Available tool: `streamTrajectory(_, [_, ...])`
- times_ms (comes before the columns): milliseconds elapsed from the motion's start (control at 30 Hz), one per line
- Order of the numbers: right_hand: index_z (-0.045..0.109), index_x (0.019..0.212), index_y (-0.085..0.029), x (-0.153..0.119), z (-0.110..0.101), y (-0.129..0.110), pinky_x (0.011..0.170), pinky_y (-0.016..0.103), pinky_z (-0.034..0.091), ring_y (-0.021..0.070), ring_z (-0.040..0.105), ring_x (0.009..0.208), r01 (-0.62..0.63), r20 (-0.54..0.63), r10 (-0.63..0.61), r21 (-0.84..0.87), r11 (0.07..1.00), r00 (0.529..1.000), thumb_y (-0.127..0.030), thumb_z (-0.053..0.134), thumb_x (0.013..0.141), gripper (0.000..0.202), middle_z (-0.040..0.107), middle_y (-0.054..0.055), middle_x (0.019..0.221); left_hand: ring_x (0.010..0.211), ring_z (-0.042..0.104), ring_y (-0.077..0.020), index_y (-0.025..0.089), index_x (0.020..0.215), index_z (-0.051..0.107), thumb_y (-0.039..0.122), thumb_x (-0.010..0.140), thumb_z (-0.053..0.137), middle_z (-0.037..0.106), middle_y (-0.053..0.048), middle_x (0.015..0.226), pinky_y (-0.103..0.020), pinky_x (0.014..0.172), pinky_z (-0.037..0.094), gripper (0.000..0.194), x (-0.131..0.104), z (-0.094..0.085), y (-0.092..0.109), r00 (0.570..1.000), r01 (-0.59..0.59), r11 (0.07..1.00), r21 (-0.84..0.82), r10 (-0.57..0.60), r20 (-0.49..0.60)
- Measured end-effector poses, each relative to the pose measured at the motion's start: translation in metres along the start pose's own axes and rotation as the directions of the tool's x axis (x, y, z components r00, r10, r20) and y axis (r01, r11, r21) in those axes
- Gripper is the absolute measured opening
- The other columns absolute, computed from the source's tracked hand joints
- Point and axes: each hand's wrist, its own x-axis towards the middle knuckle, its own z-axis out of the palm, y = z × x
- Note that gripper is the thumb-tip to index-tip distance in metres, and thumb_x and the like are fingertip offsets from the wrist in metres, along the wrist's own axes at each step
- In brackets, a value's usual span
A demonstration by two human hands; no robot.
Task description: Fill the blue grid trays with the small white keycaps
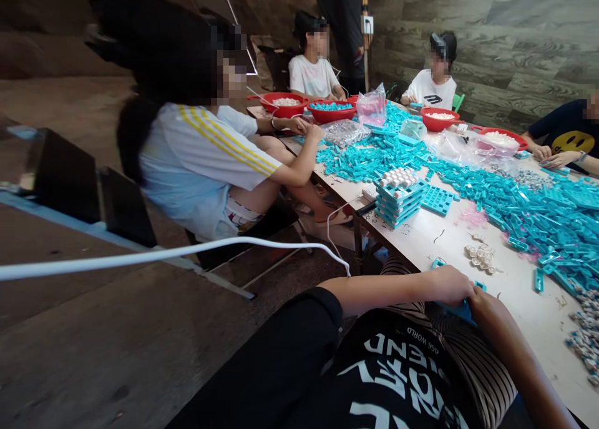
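Note:
At the table's near edge, my left hand (pixel 449 285) and my right hand (pixel 484 301) meet over a blue plastic piece (pixel 461 312). Both hands are closed around it, and the backs of the hands hide most of the fingers. Parts of the blue piece show above and below the hands. Just beyond them on the white table (pixel 421 245) lies a small cluster of clear and whitish pieces (pixel 481 258). Farther left stands a stack of blue trays (pixel 397 198) with white cubes (pixel 399 177) on top, beside a flat blue grid tray (pixel 437 199).
Loose blue pieces (pixel 533 204) spread in a long heap over the table, with small metallic parts (pixel 584 335) at right. Red bowls (pixel 437 123) stand farther back. Several people sit around, one (pixel 215 148) close on the left. A white cable (pixel 187 249) crosses in front.

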Motion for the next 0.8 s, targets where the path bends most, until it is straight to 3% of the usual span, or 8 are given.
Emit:
streamTrajectory(100, [0.054, 0.117, -0.016, -0.003, -0.007, 0.004, 0.068, 0.032, 0.056, 0.0211, 0.067, 0.081, 0.001, -0.018, 0.0, 0.03, 1.0, 1.0, -0.007, 0.037, 0.082, 0.04, 0.067, 0.012, 0.1, 0.08, 0.064, -0.0237, 0.009, 0.101, 0.061, 0.011, 0.082, 0.043, 0.067, -0.012, 0.091, -0.031, 0.061, 0.044, 0.026, -0.009, 0.003, 0.002, 0.989, 0.123, 0.992, 0.002, -0.123, -0.079])
streamTrajectory(167, [0.053, 0.121, -0.019, -0.007, -0.009, 0.007, 0.065, 0.03, 0.056, 0.021, 0.068, 0.08, -0.029, -0.129, 0.038, 0.071, 0.997, 0.991, -0.016, 0.039, 0.086, 0.038, 0.068, 0.01, 0.1, 0.076, 0.063, -0.0218, 0.01, 0.105, 0.06, 0.019, 0.087, 0.041, 0.067, -0.011, 0.086, -0.029, 0.06, 0.043, 0.028, -0.018, 0.005, 0.003, 0.948, 0.228, 0.967, -0.11, -0.246, -0.2])
streamTrajectory(233, [0.051, 0.125, -0.02, -0.011, -0.011, 0.007, 0.064, 0.027, 0.056, 0.0205, 0.068, 0.08, -0.097, -0.271, 0.131, 0.134, 0.986, 0.954, -0.026, 0.041, 0.088, 0.038, 0.069, 0.008, 0.099, 0.071, 0.06, -0.018, 0.012, 0.098, 0.063, 0.035, 0.09, 0.039, 0.065, -0.007, 0.074, -0.026, 0.059, 0.04, 0.034, -0.029, 0.004, 0.004, 0.891, 0.257, 0.895, -0.363, -0.365, -0.269])
streamTrajectory(300, [0.045, 0.131, -0.021, -0.014, -0.013, -0.001, 0.063, 0.025, 0.055, 0.0189, 0.068, 0.076, -0.166, -0.347, 0.233, 0.211, 0.963, 0.908, -0.031, 0.042, 0.09, 0.043, 0.07, 0.006, 0.094, 0.061, 0.054, -0.013, 0.013, 0.082, 0.066, 0.051, 0.088, 0.036, 0.058, -0.002, 0.06, -0.022, 0.056, 0.038, 0.049, -0.038, 0.002, 0.007, 0.88, 0.215, 0.704, -0.677, -0.441, -0.179])
streamTrajectory(400, [0.036, 0.138, -0.023, -0.015, -0.018, -0.023, 0.059, 0.024, 0.055, 0.0179, 0.068, 0.069, -0.196, -0.344, 0.292, 0.289, 0.937, 0.892, -0.033, 0.041, 0.09, 0.049, 0.071, 0.004, 0.091, 0.047, 0.041, -0.0073, 0.013, 0.069, 0.062, 0.064, 0.082, 0.036, 0.046, 0.003, 0.051, -0.02, 0.049, 0.032, 0.059, -0.043, -0.003, 0.016, 0.921, 0.202, 0.287, -0.936, -0.38, 0.083])
streamTrajectory(500, [0.028, 0.142, -0.023, -0.013, -0.021, -0.041, 0.061, 0.026, 0.055, 0.0196, 0.069, 0.075, -0.169, -0.313, 0.278, 0.333, 0.928, 0.908, -0.033, 0.042, 0.089, 0.055, 0.069, 0.006, 0.101, 0.046, 0.038, -0.0059, 0.014, 0.062, 0.053, 0.062, 0.08, 0.043, 0.045, 0.004, 0.052, -0.02, 0.047, 0.03, 0.052, -0.045, -0.009, 0.024, 0.921, 0.256, 0.004, -0.967, -0.303, 0.243])
streamTrajectory(567, [0.022, 0.144, -0.023, -0.013, -0.02, -0.045, 0.065, 0.028, 0.056, 0.0207, 0.068, 0.083, -0.156, -0.283, 0.269, 0.367, 0.917, 0.92, -0.031, 0.043, 0.089, 0.059, 0.067, 0.006, 0.107, 0.047, 0.038, -0.0058, 0.015, 0.062, 0.049, 0.056, 0.079, 0.05, 0.045, 0.004, 0.054, -0.019, 0.047, 0.029, 0.045, -0.047, -0.012, 0.027, 0.916, 0.264, -0.105, -0.959, -0.284, 0.283])
streamTrajectory(800, [0.017, 0.144, -0.027, -0.016, -0.012, -0.041, 0.067, 0.029, 0.057, 0.0208, 0.067, 0.087, -0.137, -0.23, 0.29, 0.514, 0.847, 0.929, -0.034, 0.051, 0.085, 0.068, 0.066, 0.007, 0.11, 0.042, 0.028, -0.0041, 0.016, 0.065, 0.051, 0.038, 0.076, 0.062, 0.038, 0.007, 0.05, -0.021, 0.042, 0.015, 0.027, -0.054, -0.01, 0.024, 0.95, 0.214, -0.25, -0.944, -0.173, 0.261])
